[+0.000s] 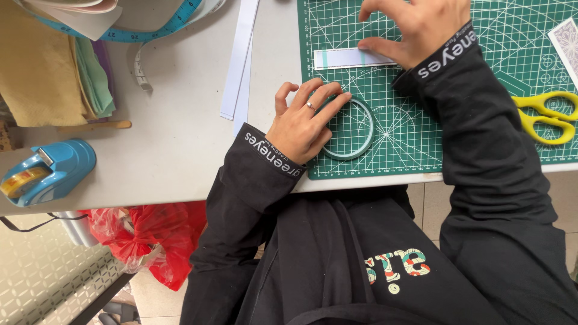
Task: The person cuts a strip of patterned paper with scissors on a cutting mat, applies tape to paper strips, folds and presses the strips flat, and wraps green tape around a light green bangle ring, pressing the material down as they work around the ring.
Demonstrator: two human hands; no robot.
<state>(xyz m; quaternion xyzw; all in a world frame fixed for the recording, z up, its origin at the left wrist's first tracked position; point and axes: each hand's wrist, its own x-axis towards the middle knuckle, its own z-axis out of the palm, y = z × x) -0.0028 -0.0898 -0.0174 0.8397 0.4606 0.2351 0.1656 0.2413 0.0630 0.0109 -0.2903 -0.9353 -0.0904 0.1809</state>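
Two hands on green cutting mat [421,150]. Left hand [301,123], fingers spread, rests on thin tape ring [355,129]; light, probably slippery, take by rim. Right hand [415,27] flat, pinning white paper strip [352,58]; flimsy, creases easily.

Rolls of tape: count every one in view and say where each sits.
2. A thin pale-green tape ring lies on the green cutting mat under the left hand. A yellowish roll sits in the blue tape dispenser at the table's left edge. Others may be hidden.
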